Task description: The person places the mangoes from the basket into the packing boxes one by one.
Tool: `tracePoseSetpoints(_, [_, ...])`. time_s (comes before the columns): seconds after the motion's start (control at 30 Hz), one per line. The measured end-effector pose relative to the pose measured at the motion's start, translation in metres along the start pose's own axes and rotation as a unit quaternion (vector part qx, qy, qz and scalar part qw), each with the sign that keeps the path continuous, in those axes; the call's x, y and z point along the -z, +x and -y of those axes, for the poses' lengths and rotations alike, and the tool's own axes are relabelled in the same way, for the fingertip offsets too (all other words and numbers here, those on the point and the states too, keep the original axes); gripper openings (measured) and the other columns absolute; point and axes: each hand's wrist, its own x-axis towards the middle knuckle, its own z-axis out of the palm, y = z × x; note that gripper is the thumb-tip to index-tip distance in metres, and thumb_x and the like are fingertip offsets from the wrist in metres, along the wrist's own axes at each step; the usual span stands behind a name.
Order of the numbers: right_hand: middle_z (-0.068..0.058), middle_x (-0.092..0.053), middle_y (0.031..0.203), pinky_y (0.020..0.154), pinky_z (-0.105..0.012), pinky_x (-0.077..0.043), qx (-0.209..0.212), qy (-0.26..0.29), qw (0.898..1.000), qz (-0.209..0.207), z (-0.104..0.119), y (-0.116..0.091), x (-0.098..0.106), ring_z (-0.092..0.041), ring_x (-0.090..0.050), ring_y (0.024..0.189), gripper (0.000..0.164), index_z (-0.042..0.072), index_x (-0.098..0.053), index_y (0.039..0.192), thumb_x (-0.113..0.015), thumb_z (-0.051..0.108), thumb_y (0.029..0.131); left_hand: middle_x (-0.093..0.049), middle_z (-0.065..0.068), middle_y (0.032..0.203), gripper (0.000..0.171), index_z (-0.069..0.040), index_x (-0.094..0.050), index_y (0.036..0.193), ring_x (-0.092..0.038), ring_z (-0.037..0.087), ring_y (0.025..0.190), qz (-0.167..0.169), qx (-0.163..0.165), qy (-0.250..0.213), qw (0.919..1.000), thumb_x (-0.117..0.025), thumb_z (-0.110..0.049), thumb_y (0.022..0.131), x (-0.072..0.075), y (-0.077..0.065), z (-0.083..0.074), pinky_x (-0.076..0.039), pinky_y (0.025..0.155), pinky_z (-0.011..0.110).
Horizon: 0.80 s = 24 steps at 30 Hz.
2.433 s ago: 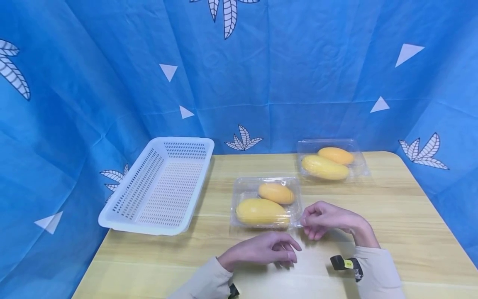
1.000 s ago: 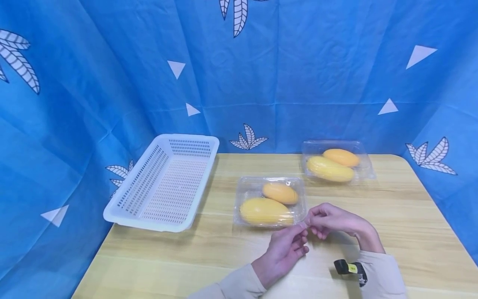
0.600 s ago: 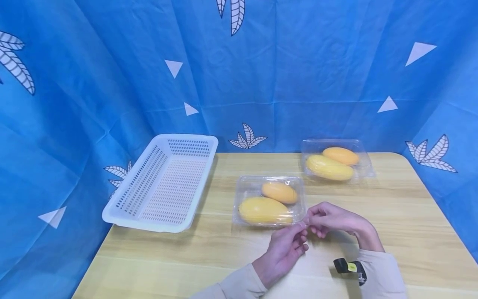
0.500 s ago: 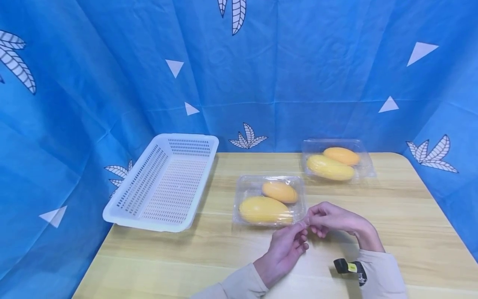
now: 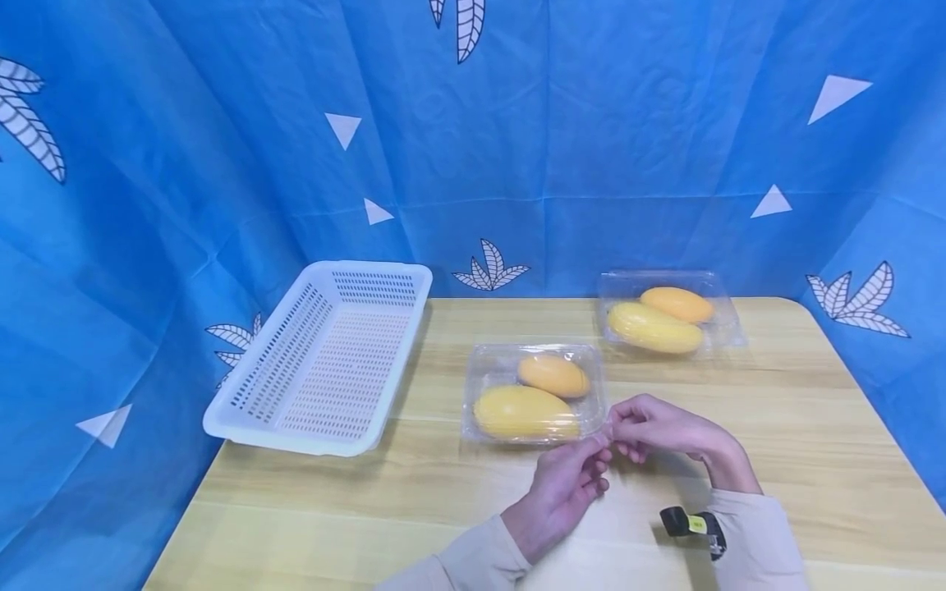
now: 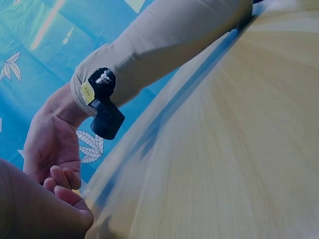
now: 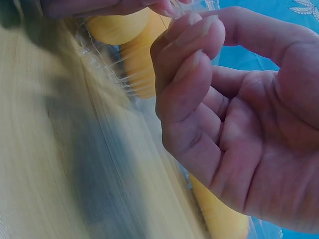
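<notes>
A clear plastic clamshell box (image 5: 484, 368) lies mid-table in the head view. Inside are a large yellow oval fruit (image 5: 525, 413) and a smaller orange one (image 5: 553, 375), both mango-shaped. My right hand (image 5: 658, 428) pinches the box's near right corner between thumb and forefinger, its other fingers curled under. At the same corner my left hand (image 5: 557, 492) also pinches the edge, so the fingertips of both hands meet. The right wrist view shows a bit of clear plastic (image 7: 177, 9) at the right fingertips. The left fingertips are partly hidden in the left wrist view.
A white perforated basket (image 5: 402, 361) stands at the left of the wooden table (image 5: 310, 525). At the back right is a second clear box (image 5: 617, 283) holding two similar fruits. A blue patterned curtain (image 5: 473, 148) hangs behind the table.
My left hand has moved up and right from below the box to its near right corner and pinches there. The right hand has stayed at that corner. The box looks unmoved.
</notes>
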Motion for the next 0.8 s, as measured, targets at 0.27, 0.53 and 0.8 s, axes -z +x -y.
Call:
tracePoseSetpoints(0.27, [-0.013,-0.065,0.073,0.058,-0.025,-0.053,-0.006,-0.002,1.0,-0.018,-0.001,-0.001,0.002,-0.01,-0.058,0.061,0.022,-0.006,-0.068,0.097,-0.057,0.011,0.103,-0.069,0.0,0.093,0.017,-0.007,-0.075,0.104,-0.056,0.011,0.079,0.066,0.023,0.009,0.9975,-0.075,-0.019,0.092,0.007,-0.003,-0.008,-0.047,0.071,0.025])
tracePoseSetpoints(0.53, [-0.017,-0.064,0.077,0.059,-0.025,-0.054,-0.019,-0.001,0.999,-0.035,-0.001,0.0,0.002,-0.011,-0.059,0.062,0.027,-0.015,-0.064,0.101,-0.056,0.01,0.103,-0.067,0.002,0.101,0.009,-0.008,-0.069,0.105,-0.059,0.014,0.09,0.13,0.044,0.011,0.9905,-0.063,-0.01,0.099,0.033,-0.006,-0.024,-0.052,0.085,0.027])
tracePoseSetpoints(0.8, [-0.019,-0.064,0.08,0.059,-0.025,-0.053,-0.039,0.017,0.997,-0.064,-0.002,-0.001,0.004,-0.012,-0.059,0.064,0.028,-0.016,-0.062,0.101,-0.057,0.012,0.103,-0.065,0.005,0.104,0.016,-0.002,-0.061,0.112,-0.057,0.016,0.092,0.098,0.029,0.015,0.9946,-0.055,-0.002,0.098,0.04,-0.001,-0.037,-0.05,0.085,0.028])
